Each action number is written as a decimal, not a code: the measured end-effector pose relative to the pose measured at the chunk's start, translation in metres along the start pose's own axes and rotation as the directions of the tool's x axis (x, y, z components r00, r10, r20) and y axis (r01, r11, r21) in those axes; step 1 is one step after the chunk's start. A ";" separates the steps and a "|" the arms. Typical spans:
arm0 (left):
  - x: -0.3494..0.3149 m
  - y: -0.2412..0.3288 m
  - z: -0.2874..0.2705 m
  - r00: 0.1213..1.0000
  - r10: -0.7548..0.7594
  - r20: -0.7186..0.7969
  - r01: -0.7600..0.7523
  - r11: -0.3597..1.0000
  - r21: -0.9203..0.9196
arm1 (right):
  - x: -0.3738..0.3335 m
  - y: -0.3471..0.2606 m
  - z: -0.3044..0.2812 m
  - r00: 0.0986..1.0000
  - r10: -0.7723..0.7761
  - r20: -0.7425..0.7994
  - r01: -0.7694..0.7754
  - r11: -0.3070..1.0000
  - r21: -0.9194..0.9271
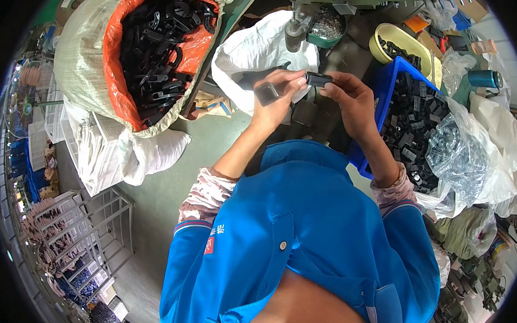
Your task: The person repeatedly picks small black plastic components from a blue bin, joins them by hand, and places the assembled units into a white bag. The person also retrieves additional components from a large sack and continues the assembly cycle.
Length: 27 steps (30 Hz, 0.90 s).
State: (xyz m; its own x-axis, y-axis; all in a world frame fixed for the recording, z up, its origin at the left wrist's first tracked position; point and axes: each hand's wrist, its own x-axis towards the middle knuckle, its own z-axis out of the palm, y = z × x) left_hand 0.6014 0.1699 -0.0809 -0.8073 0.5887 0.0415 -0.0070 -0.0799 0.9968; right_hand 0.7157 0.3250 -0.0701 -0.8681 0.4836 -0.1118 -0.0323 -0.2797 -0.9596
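Between my two hands, at chest height, is a small black oblong plastic part (318, 79). My left hand (275, 94) is closed, its fingertips at the part's left end. A second, dark block-shaped piece (267, 93) with a shiny face rests against that same hand. My right hand (352, 101) pinches the right end of the part between thumb and fingers. Just beyond my hands stands a machine with a grey metal cylinder (294, 34). A white sack (241, 60) lies open around its left side.
At left, an orange-lined woven sack (111, 52) is full of black plastic parts. On the right a blue bin (383, 101) holds many black blocks, with clear plastic bags (463, 153) against it. Farther back are a yellow tub (381, 36) and a green tray (324, 42) of small metal pieces.
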 end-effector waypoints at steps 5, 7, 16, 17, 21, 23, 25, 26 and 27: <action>-0.003 -0.001 0.007 0.977 -0.214 0.003 0.204 0.928 -0.313 | -0.002 0.006 -0.001 0.999 -0.032 -0.005 0.031 0.998 -0.047; -0.003 -0.007 0.007 0.963 -0.268 0.024 0.252 0.867 -0.430 | -0.001 0.012 -0.005 1.000 0.017 -0.011 -0.016 1.000 0.025; -0.011 0.008 -0.027 0.929 -0.315 0.195 0.350 0.919 -0.182 | 0.001 -0.015 -0.034 0.982 0.175 -0.076 -0.145 0.944 0.296; -0.015 0.006 -0.032 0.929 -0.285 0.237 0.337 0.917 -0.215 | 0.001 -0.019 -0.036 0.984 0.168 -0.054 -0.144 0.938 0.314; -0.019 0.001 -0.034 0.904 -0.295 0.308 0.387 0.872 -0.301 | 0.008 -0.028 -0.048 0.991 0.124 0.060 -0.137 0.915 0.380; -0.017 0.001 -0.033 0.905 -0.338 0.259 0.407 0.865 -0.294 | 0.008 -0.036 -0.042 0.993 0.105 0.062 -0.121 0.910 0.396; -0.022 0.002 -0.025 0.907 -0.342 0.246 0.402 0.879 -0.258 | 0.009 -0.039 -0.035 0.995 0.085 0.059 -0.101 0.916 0.387; -0.024 0.005 -0.021 0.908 -0.345 0.238 0.399 0.886 -0.238 | 0.011 -0.039 -0.031 0.996 0.074 0.058 -0.090 0.924 0.372; -0.023 0.006 -0.022 0.882 -0.376 0.283 0.454 0.839 -0.301 | 0.013 -0.038 -0.028 0.996 0.062 0.057 -0.079 0.931 0.357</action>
State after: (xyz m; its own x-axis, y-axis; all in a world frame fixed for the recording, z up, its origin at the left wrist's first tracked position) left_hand 0.6068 0.1384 -0.0773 -0.5424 0.7773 -0.3188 -0.5498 -0.0415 0.8342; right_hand 0.7201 0.3654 -0.0421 -0.8955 0.4167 -0.1565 -0.1382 -0.5945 -0.7921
